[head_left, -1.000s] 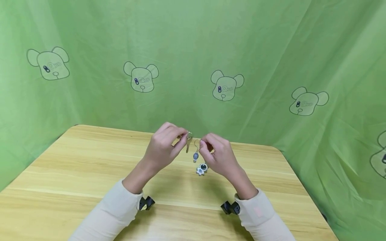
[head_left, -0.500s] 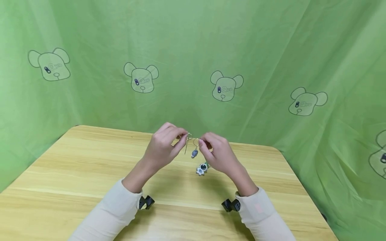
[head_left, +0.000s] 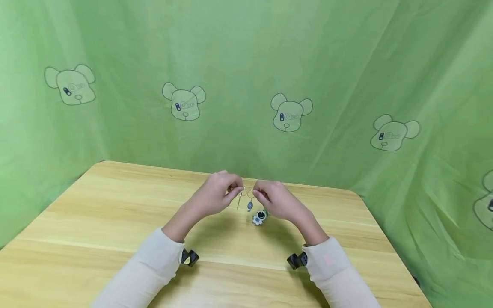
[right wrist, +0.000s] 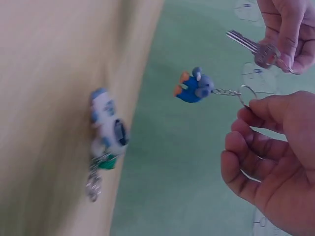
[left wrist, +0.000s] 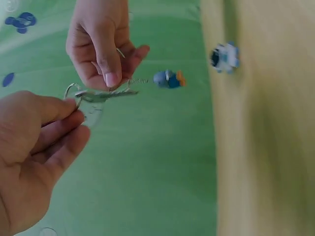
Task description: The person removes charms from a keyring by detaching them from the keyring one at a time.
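My left hand [head_left: 215, 194] pinches a thin metal ring with a silver key [right wrist: 266, 55] hanging from it. To its right, my right hand [head_left: 279, 200] pinches a key ring [right wrist: 255, 91] between thumb and forefinger. From that ring a short chain carries a small grey-headed figurine [right wrist: 189, 90] in blue with orange feet. The two hands hold their rings close together over the far part of the table. Below the right hand, a white astronaut keychain [head_left: 259, 217] with a black visor lies on the tabletop, its chain [right wrist: 94, 184] and a green piece at its head.
The wooden table [head_left: 115, 205] runs back to a green cloth backdrop [head_left: 239, 55] printed with bear heads. Black wrist cameras stick out from both sleeves, on the left [head_left: 189, 257] and on the right [head_left: 297, 260].
Both hands have come down a little towards the table, the key and figurine with them. The key has turned edge-on to the head view. The astronaut keychain stays in place.
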A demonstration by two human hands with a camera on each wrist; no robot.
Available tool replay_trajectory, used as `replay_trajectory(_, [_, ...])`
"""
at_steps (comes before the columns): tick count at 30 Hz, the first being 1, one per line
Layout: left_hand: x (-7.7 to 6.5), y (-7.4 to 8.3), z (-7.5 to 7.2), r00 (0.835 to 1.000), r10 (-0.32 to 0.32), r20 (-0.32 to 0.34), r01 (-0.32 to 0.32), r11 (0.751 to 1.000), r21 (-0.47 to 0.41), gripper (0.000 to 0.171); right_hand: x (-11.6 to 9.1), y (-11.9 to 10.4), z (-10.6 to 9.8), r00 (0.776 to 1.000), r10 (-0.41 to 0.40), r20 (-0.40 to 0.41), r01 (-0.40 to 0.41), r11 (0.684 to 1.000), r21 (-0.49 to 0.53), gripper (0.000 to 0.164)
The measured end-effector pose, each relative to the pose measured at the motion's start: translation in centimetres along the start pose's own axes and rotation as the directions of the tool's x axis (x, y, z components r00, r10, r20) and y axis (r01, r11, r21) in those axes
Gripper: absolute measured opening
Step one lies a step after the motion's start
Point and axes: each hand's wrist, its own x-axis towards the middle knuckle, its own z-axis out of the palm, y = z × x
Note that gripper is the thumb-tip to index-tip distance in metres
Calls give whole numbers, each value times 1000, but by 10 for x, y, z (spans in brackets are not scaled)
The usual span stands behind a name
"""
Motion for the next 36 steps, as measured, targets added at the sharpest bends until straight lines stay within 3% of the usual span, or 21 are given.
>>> replay_trajectory(6, [-7, -15, 20, 980, -85, 183, 97, 994, -57, 9, 2, 15, 13, 989, -30, 147, 31, 1000, -4, 16])
replay_trajectory(13, [-12, -37, 40, 906, -204, 371, 259, 960, -105, 10, 5, 30, 24, 970, -3, 243, 5, 1000, -6, 15])
replay_trajectory(19, [-12, -63, 55, 873, -215, 439, 291, 950, -113, 10, 9, 48, 32, 960, 16, 279, -9, 1000, -28, 12])
replay_trajectory(26, [-10, -83, 60, 814, -295, 500, 366, 929, -48, 15, 19, 65, 36, 947, 66, 314, -65, 998, -12, 11])
replay_trajectory(36, [3, -83, 60, 797, -307, 519, 307, 947, 88, 17, 27, 77, 38, 896, 185, 404, -217, 975, 35, 12])
